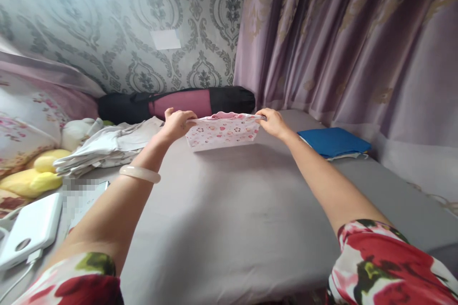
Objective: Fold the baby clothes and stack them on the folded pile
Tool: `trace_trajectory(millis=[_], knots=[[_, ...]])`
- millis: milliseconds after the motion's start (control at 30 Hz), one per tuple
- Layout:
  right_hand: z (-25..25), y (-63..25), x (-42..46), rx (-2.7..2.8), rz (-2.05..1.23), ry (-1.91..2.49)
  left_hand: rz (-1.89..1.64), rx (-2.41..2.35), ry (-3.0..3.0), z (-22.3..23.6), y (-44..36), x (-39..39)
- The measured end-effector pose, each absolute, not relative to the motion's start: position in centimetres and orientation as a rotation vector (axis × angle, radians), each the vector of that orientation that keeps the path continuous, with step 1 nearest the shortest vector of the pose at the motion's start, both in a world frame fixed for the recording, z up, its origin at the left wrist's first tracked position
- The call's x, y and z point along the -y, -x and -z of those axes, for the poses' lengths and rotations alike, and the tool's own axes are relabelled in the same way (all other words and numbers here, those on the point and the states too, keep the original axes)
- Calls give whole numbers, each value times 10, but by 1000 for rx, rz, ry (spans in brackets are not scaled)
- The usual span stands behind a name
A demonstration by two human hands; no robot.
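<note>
A white cloth garment (223, 134) with a pink and red flower print hangs between my hands, folded over, its wavy pink edge at the top. My left hand (178, 123) pinches its left top corner, and my right hand (274, 123) pinches the right one. Both arms reach forward over the grey bed sheet (243, 219), and the cloth's lower edge hangs just above it or touches it; I cannot tell which. What exact kind of garment it is does not show.
Left of my hands lies a stack of pale folded clothes (107, 145), with a yellow plush toy (34, 176), a white power bank (32, 228) and a phone (88, 202) nearby. A folded blue cloth (332, 142) is at right. A black and pink rolled bag (182, 104) lies along the wall.
</note>
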State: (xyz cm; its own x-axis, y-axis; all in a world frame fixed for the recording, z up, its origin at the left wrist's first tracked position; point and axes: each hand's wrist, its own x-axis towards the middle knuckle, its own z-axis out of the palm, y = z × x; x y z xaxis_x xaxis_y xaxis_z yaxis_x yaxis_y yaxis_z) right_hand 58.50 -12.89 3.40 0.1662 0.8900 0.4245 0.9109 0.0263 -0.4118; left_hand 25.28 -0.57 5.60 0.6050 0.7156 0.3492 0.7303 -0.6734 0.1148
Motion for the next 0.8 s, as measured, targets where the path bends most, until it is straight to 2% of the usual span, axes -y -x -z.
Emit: trace_trajectory(millis=[267, 567, 800], knots=[[2, -573, 178, 1876, 126, 1797, 637, 1110, 2810, -7, -227, 53], [41, -555, 230, 2077, 89, 1753, 533, 1073, 2911, 44, -205, 102], [59, -548, 248, 2222, 156, 1790, 435, 1057, 2979, 60, -196, 121]])
